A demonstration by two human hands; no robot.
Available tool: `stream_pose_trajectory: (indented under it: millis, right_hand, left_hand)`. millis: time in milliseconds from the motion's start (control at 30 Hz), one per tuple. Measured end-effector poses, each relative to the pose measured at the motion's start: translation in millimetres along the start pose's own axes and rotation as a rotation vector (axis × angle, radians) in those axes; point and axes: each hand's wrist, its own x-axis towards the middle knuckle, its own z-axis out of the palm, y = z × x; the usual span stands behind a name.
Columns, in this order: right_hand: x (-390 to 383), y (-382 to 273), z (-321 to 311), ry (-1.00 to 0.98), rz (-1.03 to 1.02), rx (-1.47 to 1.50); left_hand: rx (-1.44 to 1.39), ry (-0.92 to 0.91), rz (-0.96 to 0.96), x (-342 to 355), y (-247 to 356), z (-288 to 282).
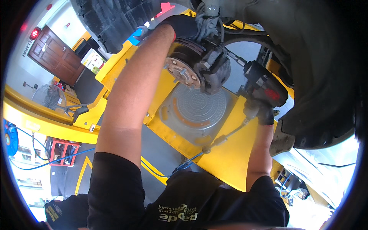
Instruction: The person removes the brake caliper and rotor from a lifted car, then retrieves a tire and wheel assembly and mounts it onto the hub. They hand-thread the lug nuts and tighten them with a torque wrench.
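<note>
My right hand (pixel 264 114), in a dark glove, is closed round the handle of a black impact wrench (pixel 266 83) with a red patch. From its nose an extension with a socket (pixel 237 58) reaches left to the back of the brake caliper (pixel 215 69). The caliper straddles a brake disc, and the rusty wheel hub (pixel 183 72) with its studs faces out. My left hand (pixel 183 27), also dark-gloved, is raised beside the lower end of the suspension strut (pixel 209 27), above the disc. Its fingers are hidden among the parts.
Under the hub lies a round metal turning plate (pixel 201 103) on a yellow lift platform (pixel 226 153). An air hose (pixel 195 156) runs from the wrench to the lower left. A dark wheel-arch liner (pixel 318 96) curves down at the right. Another person (pixel 67 211) is at the lower left.
</note>
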Motion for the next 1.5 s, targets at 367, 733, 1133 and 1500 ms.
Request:
stream_pose_trajectory:
  millis: [367, 733, 1133, 1500]
  right_hand:
    - [-16.3, 5.9, 39.6, -0.006, -0.058, 0.030]
    - [-45.4, 93.9, 86.0, 0.184, -0.341, -0.001]
    - [-121.8, 210.6, 105.5, 0.535, -0.440, -0.012]
    - [-261.8, 283.0, 140.8, 1.093, -0.460, -0.440]
  left_hand:
    - [0.120, -0.106, -0.057, -6.2, 20.7, -46.9]
    - [0.165, -0.152, -0.284, -15.2, 18.7, -58.8]
    - [-0.595, 0.507, 0.099, -208.0, 75.7, -85.6]
    - [-1.269, -0.248, 0.159, -215.2, 460.9, 228.3]
